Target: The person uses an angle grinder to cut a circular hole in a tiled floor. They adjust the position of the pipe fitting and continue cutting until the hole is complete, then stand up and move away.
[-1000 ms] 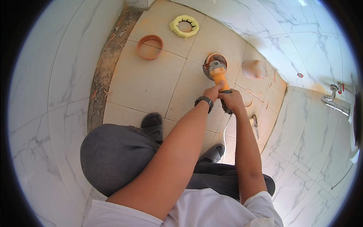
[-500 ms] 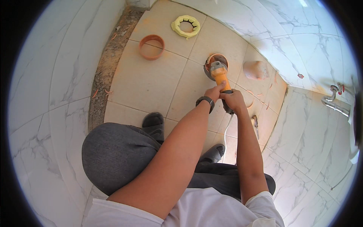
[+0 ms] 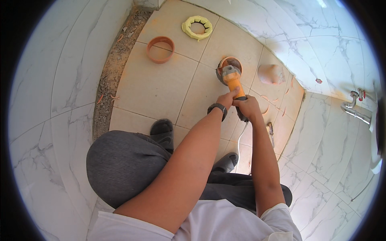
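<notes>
Both hands hold a yellow angle grinder (image 3: pixel 234 84) with a grey head and a black rear end. My left hand (image 3: pixel 228 98) wraps round its yellow body. Behind it, my right hand (image 3: pixel 248 107) is closed on the dark rear part, from which a white cord (image 3: pixel 240 140) runs back toward my feet. The grinder's head rests over a round, reddish-brown pipe opening (image 3: pixel 232 61) in the tiled floor. The disc is largely hidden, so I cannot tell exactly where it touches.
An orange-brown pipe ring (image 3: pixel 160 50) and a yellow ring (image 3: pixel 197 28) lie on the floor at the far left. To the right are a rounded, dusty pale object (image 3: pixel 271 74), curved orange strips (image 3: pixel 266 109) and a slim handled tool (image 3: pixel 271 132). Marble-patterned walls (image 3: pixel 317 52) enclose the floor.
Little differs. The whole view has shifted slightly, while both hands keep their hold on the grinder over the pipe opening.
</notes>
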`<state>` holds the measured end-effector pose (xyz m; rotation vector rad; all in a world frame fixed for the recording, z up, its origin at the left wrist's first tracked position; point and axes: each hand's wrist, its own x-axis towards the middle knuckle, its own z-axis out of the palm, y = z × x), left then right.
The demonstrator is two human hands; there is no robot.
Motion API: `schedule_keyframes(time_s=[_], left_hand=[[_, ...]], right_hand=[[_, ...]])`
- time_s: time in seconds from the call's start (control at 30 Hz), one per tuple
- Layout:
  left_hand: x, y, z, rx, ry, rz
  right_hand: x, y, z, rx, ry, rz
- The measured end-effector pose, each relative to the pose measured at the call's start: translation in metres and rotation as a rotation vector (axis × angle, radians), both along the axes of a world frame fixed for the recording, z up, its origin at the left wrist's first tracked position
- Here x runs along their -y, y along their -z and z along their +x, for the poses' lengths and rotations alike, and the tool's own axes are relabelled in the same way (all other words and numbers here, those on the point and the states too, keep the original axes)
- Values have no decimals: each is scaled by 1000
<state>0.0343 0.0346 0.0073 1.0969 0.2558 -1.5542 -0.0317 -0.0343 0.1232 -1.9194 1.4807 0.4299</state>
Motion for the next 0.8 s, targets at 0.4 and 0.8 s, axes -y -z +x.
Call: schedule_keyframes(time_s=[0.4,0.8], left_hand=[[2,8,-3,21,-4,-25],[-2,2,-1,6,-26,-64]], right_hand=[[3,6,-4,28,31,56],[-4,-6,4,9,6,3]])
